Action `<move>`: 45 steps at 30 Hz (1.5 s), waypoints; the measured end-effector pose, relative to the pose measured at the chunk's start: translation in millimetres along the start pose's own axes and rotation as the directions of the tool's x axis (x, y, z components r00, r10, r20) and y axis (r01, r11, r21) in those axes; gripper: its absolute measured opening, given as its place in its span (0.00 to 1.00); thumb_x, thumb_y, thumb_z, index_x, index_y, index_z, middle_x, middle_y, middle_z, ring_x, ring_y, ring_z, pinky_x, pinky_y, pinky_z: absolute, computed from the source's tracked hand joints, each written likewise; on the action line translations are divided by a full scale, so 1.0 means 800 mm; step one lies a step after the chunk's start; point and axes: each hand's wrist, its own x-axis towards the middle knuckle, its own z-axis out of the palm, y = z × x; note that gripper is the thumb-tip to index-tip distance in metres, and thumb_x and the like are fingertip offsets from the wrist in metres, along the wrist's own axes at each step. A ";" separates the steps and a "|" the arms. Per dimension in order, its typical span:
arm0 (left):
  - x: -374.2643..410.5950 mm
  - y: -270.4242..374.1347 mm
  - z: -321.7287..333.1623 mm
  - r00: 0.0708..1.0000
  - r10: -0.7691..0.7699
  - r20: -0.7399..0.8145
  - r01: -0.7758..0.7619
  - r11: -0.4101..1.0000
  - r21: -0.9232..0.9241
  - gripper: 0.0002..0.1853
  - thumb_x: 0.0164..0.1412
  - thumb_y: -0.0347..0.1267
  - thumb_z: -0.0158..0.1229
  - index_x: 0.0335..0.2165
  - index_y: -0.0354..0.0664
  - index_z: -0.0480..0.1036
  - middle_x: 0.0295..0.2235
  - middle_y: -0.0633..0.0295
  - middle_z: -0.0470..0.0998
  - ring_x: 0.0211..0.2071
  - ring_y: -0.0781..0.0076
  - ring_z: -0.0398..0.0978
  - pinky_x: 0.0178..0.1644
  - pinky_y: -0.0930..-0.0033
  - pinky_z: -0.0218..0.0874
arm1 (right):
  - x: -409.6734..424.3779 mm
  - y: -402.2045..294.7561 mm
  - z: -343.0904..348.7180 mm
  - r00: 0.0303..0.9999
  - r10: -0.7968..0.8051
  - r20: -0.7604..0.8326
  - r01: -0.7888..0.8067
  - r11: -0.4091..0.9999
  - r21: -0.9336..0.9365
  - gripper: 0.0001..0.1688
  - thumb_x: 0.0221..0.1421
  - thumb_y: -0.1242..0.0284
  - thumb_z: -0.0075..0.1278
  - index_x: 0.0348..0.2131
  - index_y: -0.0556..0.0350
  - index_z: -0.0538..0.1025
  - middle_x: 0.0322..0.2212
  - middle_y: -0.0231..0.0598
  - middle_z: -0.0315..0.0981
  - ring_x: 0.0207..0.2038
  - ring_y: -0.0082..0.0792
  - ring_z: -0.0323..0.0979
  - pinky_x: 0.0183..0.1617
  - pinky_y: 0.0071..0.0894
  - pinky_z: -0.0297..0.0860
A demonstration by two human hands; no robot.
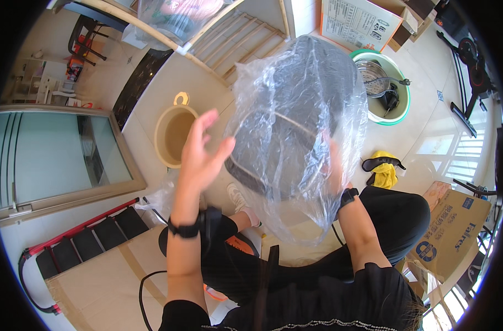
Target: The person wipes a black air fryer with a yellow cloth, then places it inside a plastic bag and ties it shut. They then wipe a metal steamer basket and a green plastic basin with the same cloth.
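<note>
A dark grey item [272, 153] with a pale curved edging fills a large clear plastic bag [293, 236] in front of me; its exact kind is hard to make out through the wrinkles. My right hand [336, 165] holds the item's right side and shows blurred through the plastic. To the left of the bag, my left hand [202, 153] is raised with thumb and fingers apart, holding nothing. Both wrists wear black bands. Beyond my left hand, a beige bucket [159, 138] stands on the tiled floor.
A green-rimmed basin [402, 109] holds a perforated metal steamer [372, 76] and a plugged cord. Yellow-and-black cloths [384, 173] lie on the floor. Cardboard boxes [454, 231] stand at right, a folded step ladder [90, 240] at left, a wooden rack [243, 41] ahead.
</note>
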 end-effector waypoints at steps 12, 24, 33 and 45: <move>-0.003 -0.153 0.035 0.955 -0.021 -0.296 0.143 0.907 0.396 0.10 0.58 0.32 0.59 0.36 0.37 0.70 0.30 0.53 0.77 0.33 0.60 0.76 0.38 0.60 0.65 | -0.020 0.025 0.035 0.976 0.096 -0.195 -0.078 0.992 0.096 0.35 0.59 0.52 0.50 0.56 0.56 0.67 0.47 0.41 0.70 0.48 0.36 0.69 0.52 0.38 0.68; -0.149 -0.177 0.088 0.688 -0.644 0.335 0.722 0.560 -0.405 0.40 0.60 0.40 0.60 0.61 0.45 0.45 0.49 0.54 0.68 0.52 0.61 0.68 0.51 0.56 0.67 | 0.019 0.041 0.020 0.950 -0.086 -0.299 0.096 0.995 0.018 0.47 0.54 0.49 0.55 0.61 0.59 0.59 0.59 0.42 0.55 0.61 0.37 0.52 0.65 0.39 0.50; -0.187 -0.105 0.215 0.547 -0.480 0.685 0.798 0.547 -0.254 0.31 0.58 0.43 0.63 0.53 0.35 0.64 0.44 0.58 0.75 0.46 0.69 0.72 0.51 0.68 0.62 | 0.076 0.090 -0.024 0.955 -0.044 -0.293 0.102 0.978 0.184 0.20 0.60 0.63 0.54 0.46 0.57 0.74 0.36 0.36 0.73 0.36 0.29 0.71 0.41 0.29 0.69; -0.248 -0.138 0.217 0.562 -0.635 0.530 0.797 0.588 -0.140 0.51 0.50 0.48 0.68 0.60 0.29 0.51 0.55 0.40 0.64 0.58 0.54 0.63 0.61 0.59 0.53 | 0.145 0.162 -0.034 0.922 0.058 -0.383 -0.027 0.996 0.085 0.31 0.58 0.54 0.53 0.54 0.53 0.72 0.52 0.29 0.68 0.55 0.31 0.62 0.59 0.43 0.61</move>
